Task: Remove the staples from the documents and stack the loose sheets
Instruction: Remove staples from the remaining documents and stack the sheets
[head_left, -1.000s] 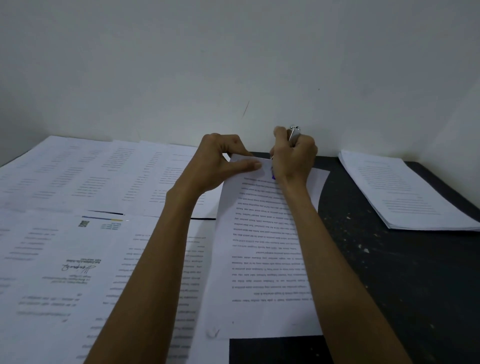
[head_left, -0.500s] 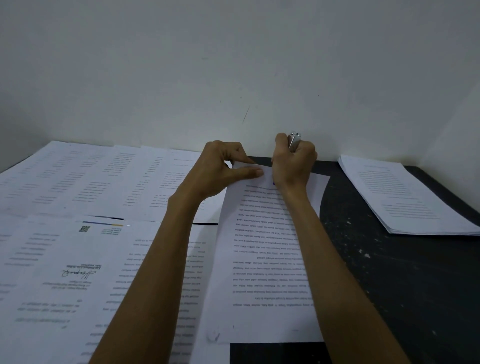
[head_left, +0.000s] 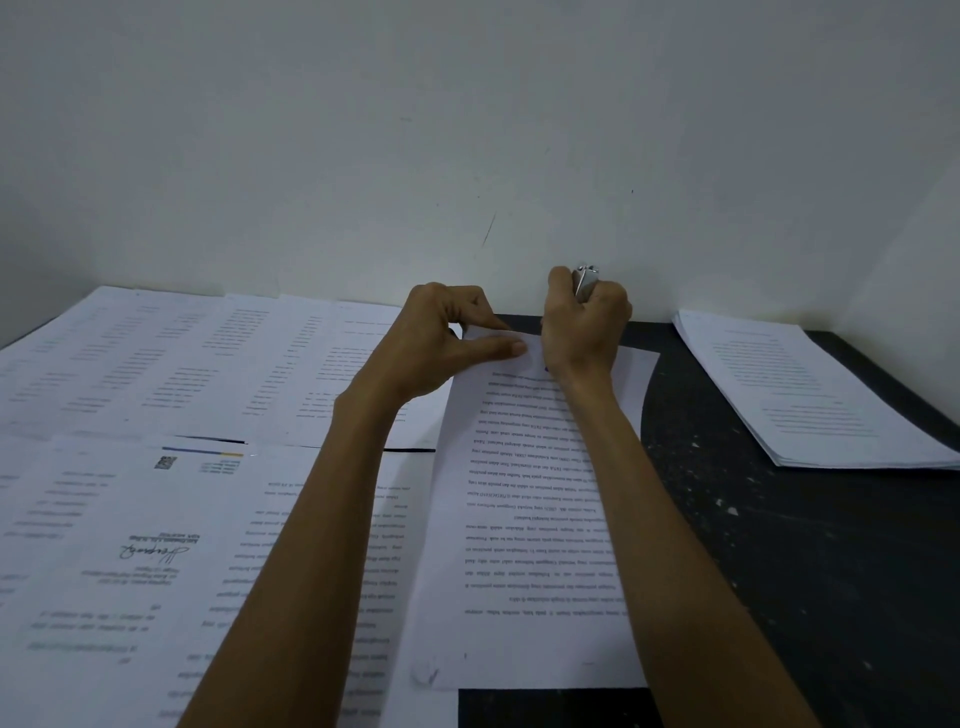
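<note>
Nearest me, at six o'clock, the bottom edge of the document (head_left: 524, 525) lies on the dark table (head_left: 800, 571), its lower left corner curled, and both my forearms run up over it. Loose sheets (head_left: 156, 519) cover the table from seven to ten o'clock. Toward twelve, my left hand (head_left: 441, 338) pinches the document's far left corner, thumb flat on top, fingers curled behind the edge. Just beside it, my right hand (head_left: 584, 325) is fisted tight around a silver metal tool (head_left: 586, 280), pressing down at the document's top edge. At two o'clock, well apart, sits a stack of sheets (head_left: 810, 389) near the wall (head_left: 467, 130).
</note>
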